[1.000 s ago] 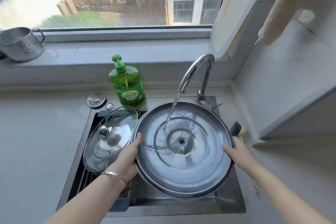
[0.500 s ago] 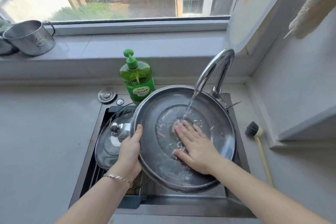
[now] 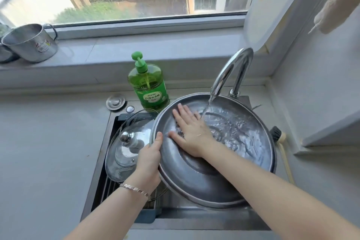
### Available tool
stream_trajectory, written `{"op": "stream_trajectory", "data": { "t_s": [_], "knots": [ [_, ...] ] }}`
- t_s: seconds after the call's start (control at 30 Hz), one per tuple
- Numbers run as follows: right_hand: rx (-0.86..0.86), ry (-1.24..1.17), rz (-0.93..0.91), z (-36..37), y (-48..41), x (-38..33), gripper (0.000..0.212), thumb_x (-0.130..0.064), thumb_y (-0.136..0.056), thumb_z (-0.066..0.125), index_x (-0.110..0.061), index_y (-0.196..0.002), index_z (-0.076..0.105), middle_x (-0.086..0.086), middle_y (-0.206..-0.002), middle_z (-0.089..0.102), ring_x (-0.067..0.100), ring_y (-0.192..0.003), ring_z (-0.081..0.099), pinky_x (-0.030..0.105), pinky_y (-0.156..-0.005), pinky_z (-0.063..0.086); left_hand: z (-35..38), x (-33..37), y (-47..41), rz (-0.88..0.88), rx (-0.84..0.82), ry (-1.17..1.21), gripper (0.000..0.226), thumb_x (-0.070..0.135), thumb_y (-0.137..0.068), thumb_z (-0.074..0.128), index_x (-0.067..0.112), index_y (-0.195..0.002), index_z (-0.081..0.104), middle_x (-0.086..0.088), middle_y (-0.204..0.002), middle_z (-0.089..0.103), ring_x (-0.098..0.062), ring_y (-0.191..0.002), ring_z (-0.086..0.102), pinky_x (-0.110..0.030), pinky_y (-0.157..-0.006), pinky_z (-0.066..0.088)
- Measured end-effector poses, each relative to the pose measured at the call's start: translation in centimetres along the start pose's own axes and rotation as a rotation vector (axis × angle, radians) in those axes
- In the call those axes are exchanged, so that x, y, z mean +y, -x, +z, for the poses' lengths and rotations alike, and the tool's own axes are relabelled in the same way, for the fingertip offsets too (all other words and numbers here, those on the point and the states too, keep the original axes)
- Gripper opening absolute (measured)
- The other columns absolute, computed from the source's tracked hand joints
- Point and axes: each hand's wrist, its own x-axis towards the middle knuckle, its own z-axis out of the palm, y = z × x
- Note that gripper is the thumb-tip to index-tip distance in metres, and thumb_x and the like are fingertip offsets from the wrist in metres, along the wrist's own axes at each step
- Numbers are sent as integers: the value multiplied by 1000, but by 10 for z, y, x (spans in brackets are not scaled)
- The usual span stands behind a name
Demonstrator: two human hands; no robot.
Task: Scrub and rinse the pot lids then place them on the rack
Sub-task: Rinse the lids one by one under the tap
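Observation:
A large steel pot lid (image 3: 243,161) is held inside-up over the sink, under water running from the faucet (image 3: 231,72). My left hand (image 3: 149,159) grips the lid's left rim. Flat on the lid's wet inner surface lies my right hand (image 3: 191,132), fingers spread toward the upper left. A glass lid (image 3: 124,154) with a metal knob leans on the rack (image 3: 109,187) in the sink's left part, partly behind my left hand.
A green dish soap bottle (image 3: 149,85) stands behind the sink. A brush (image 3: 280,138) lies on the counter to the right. A sink plug (image 3: 115,101) rests near the bottle. Steel mugs (image 3: 31,43) sit on the windowsill; a white board (image 3: 266,4) leans at right.
My right hand left the lid's right rim and went flat onto its inner surface, then slid from the middle toward the upper left. My left hand kept its grip on the rim.

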Motion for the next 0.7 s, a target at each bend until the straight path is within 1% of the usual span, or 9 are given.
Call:
{"op": "stream_trajectory", "data": {
  "t_s": [0.1,0.17,0.3,0.37,0.43,0.47,0.53,0.63,0.7],
  "knots": [
    [2,70,203,-4,3,29,68,-56,-95,12,-20,-149,-7,1,-156,-17,15,-144,-14,38,-117,-10,-11,5,-1,8,32,-28,40,37,-90,58,0,-104,65,-20,-94,71,-34,-82,68,-44,-76,56],
    [22,94,273,-2,20,47,77,-63,-87,-1,-19,-149,-9,1,-156,-18,14,-143,-16,37,-116,-12,-16,8,0,29,67,-35,40,36,-89,59,-1,-104,64,-18,-91,70,-32,-78,67,-39,-71,55],
    [22,146,321,17,70,66,103,-74,-65,-27,-15,-148,-10,1,-154,-20,13,-141,-21,35,-111,-19,-19,13,5,99,112,-24,31,32,-89,61,3,-96,67,-15,-88,70,-32,-83,66,-41,-76,54],
    [77,49,404,26,89,72,93,-75,-79,-6,-14,-149,-7,0,-155,-17,14,-143,-17,35,-112,-16,-13,15,13,161,102,-66,24,30,-90,60,8,-87,67,-14,-88,70,-33,-86,67,-42,-79,54],
    [123,-227,546,34,99,74,79,-57,-93,30,-12,-149,-4,1,-157,-13,18,-145,-9,37,-116,-5,-3,19,21,225,92,-139,23,29,-92,59,10,-81,66,-12,-85,70,-30,-84,66,-43,-79,55],
    [113,-412,621,38,101,75,78,-48,-94,39,-12,-149,-3,4,-157,-9,20,-145,-3,37,-118,2,2,21,23,254,92,-187,24,28,-92,59,8,-80,65,-12,-83,69,-29,-81,65,-44,-78,54],
    [4,-682,733,44,102,74,78,-42,-94,47,-13,-150,2,10,-157,6,25,-144,12,38,-115,16,13,25,25,314,85,-301,31,28,-91,60,-2,-82,63,-17,-81,66,-26,-76,62,-49,-77,53],
    [-151,-850,867,49,102,72,73,-42,-92,50,-5,-146,18,12,-147,35,27,-133,37,34,-105,34,31,31,25,346,35,-481,27,20,-88,57,-7,-88,62,-24,-81,62,-26,-73,57,-49,-76,52],
    [-166,-955,992,46,108,74,59,-34,-91,55,5,-131,38,13,-117,56,28,-107,53,30,-84,44,40,37,22,277,-32,-562,17,12,-89,52,-3,-90,59,-20,-81,58,-26,-71,55,-40,-68,51]
  ]
}}
